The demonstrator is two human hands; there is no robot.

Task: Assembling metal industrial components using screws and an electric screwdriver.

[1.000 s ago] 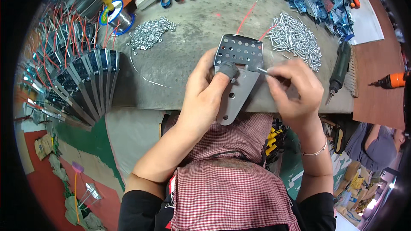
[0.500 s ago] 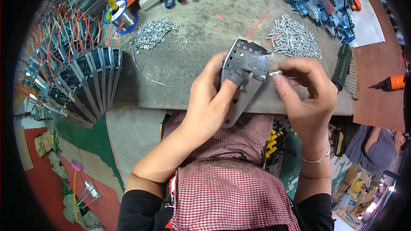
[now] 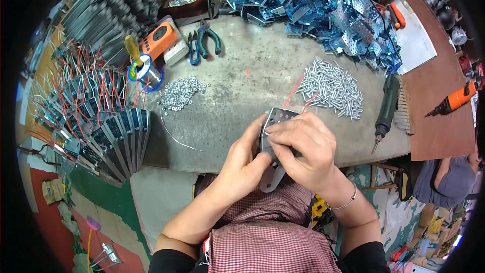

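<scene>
My left hand [image 3: 240,159] is wrapped round a dark, tapered metal piece [image 3: 277,116] with many small holes, above the table's near edge. Red wires stick out from its far end. Over the holed face, my right hand [image 3: 308,144] is closed in a pinch, its fingertips against the piece. A tiny silver screw [image 3: 268,133] shows at those fingertips, mostly covered. Beyond the piece lies a pile of silver screws [image 3: 333,91]. Toward the left is a smaller heap of nuts [image 3: 182,93].
Finished-looking dark pieces [image 3: 118,139] with red wires fan out at left, by a solder spool [image 3: 150,75]. Pliers [image 3: 208,40] lie at the back, blue metal plates [image 3: 348,20] are heaped far right, and a green power screwdriver [image 3: 387,103] rests at right. Another person [image 3: 447,179] sits beyond.
My right hand has moved left with the screw, from beside the metal piece onto its holed face. The view has shifted, showing more of the table's far side.
</scene>
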